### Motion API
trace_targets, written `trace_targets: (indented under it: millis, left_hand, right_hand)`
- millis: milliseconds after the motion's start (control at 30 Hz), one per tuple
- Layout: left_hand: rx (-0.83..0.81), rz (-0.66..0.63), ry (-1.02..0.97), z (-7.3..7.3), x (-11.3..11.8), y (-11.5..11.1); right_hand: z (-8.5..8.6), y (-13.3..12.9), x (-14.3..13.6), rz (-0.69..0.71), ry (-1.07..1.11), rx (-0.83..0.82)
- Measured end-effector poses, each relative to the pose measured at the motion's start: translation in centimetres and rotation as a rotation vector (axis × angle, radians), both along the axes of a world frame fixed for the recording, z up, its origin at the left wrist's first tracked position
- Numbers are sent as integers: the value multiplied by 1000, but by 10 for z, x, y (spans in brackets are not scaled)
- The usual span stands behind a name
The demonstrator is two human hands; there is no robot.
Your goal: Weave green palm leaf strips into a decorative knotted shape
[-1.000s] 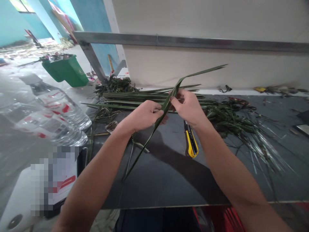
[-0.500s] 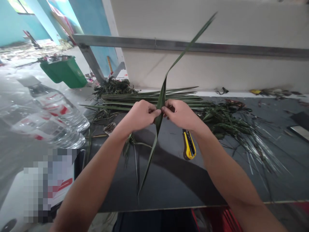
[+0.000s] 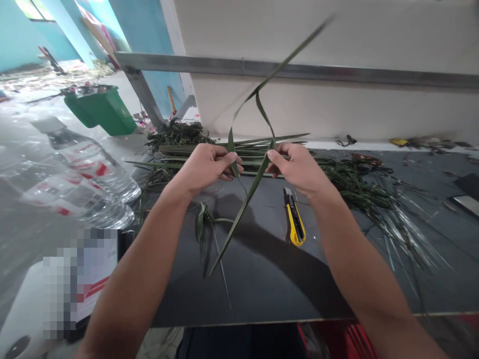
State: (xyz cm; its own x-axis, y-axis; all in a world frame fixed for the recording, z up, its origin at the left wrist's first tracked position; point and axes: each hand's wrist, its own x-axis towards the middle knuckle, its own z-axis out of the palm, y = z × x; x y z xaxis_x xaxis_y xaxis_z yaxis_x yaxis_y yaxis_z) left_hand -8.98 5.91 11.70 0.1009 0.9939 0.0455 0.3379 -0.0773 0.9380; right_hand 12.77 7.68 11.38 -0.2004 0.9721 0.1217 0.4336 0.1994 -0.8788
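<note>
A long green leaf (image 3: 251, 192) is spread apart in its middle part, and its halves meet above and below my hands. My left hand (image 3: 214, 164) pinches the left half between thumb and fingers. The right half is pinched by my right hand (image 3: 290, 160). Below my right hand a yellow utility knife (image 3: 295, 219) lies on the dark table (image 3: 262, 294), its blade end pointing away from me. A small folded piece of leaf (image 3: 202, 219) with thin stalks lies under my left forearm.
Long leaves (image 3: 179, 154) and a dark woven heap (image 3: 179, 133) lie at the back. More leaf pieces (image 3: 355, 184) are at the right. Water bottles (image 3: 93, 164) and a phone-like device (image 3: 97, 279) are at the left, a green bin (image 3: 101, 109) beyond.
My hands have moved apart, the left one leftward and the right one rightward. The leaf between them has opened into two separate halves with a gap.
</note>
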Motion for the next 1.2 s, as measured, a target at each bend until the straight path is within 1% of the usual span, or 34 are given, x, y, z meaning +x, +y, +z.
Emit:
trace_targets:
  millis: [100, 167, 233, 267, 300, 367, 467, 533, 600, 667, 767, 867, 1000, 1200]
  left_hand:
    - [-12, 52, -114, -2, 3, 2]
    - [-18, 80, -167, 0, 5, 2]
    - [-32, 113, -164, 2, 5, 3]
    - [-40, 137, -132, 4, 2, 3]
    - [-55, 154, -72, 5, -2, 4]
    - [-121, 140, 139, 6, -12, 6]
    - [-267, -17, 547, 6, -26, 8]
    - [-290, -90, 760, 6, -31, 8]
    - [-271, -105, 897, 6, -32, 8]
    - [-272, -105, 970, 6, -34, 8]
    - [-307, -95, 992, 7, -36, 8]
    - [-326, -35, 951, 11, -39, 6]
    - [-249, 36, 901, 13, -44, 4]
    - [-157, 121, 913, 11, -55, 8]
  right_hand:
    - [-2, 2, -1, -13, -17, -19]
    - [-3, 3, 0, -35, -54, -28]
    - [-4, 6, 4, -37, -154, -43]
    - [-4, 8, 7, -32, -227, -56]
    - [-3, 11, 11, -22, -309, -76]
    - [-4, 16, 20, 10, -490, -133]
    - [-6, 23, 32, 99, -750, -233]
    - [-8, 27, 37, 148, -868, -281]
    - [-10, 29, 41, 153, -932, -316]
    - [-12, 31, 44, 127, -964, -344]
    - [-13, 34, 50, 89, -964, -389]
    - [-13, 36, 55, 72, -957, -399]
    - [-12, 38, 62, 32, -943, -397]
    - [-9, 41, 77, -81, -897, -413]
